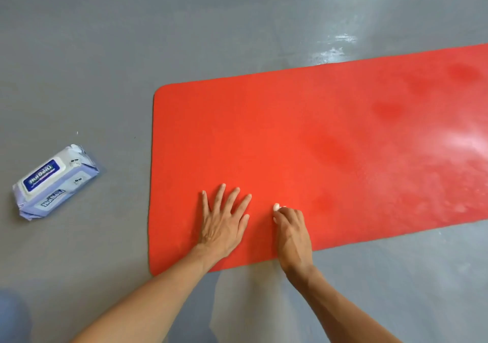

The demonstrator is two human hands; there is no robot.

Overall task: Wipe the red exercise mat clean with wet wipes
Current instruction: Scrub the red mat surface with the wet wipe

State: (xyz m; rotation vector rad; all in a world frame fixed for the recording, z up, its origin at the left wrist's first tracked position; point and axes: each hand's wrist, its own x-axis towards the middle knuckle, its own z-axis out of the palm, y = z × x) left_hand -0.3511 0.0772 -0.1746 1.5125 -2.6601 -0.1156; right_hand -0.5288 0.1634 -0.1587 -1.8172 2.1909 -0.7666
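Observation:
The red exercise mat (317, 136) lies flat on the grey floor and runs out of view at the right. My left hand (224, 221) presses flat on the mat near its near left corner, fingers spread. Just to its right, my right hand (291, 234) grips a bunched white wet wipe (277, 207) against the mat; only a small bit of the wipe shows past the fingers. Darker damp patches and a glossy sheen mark the mat's right part.
A pale purple pack of wet wipes (54, 181) lies on the grey floor (105, 52) left of the mat, its lid closed. A blue blurred shape sits at the bottom left corner. Light glare falls on the floor beyond the mat.

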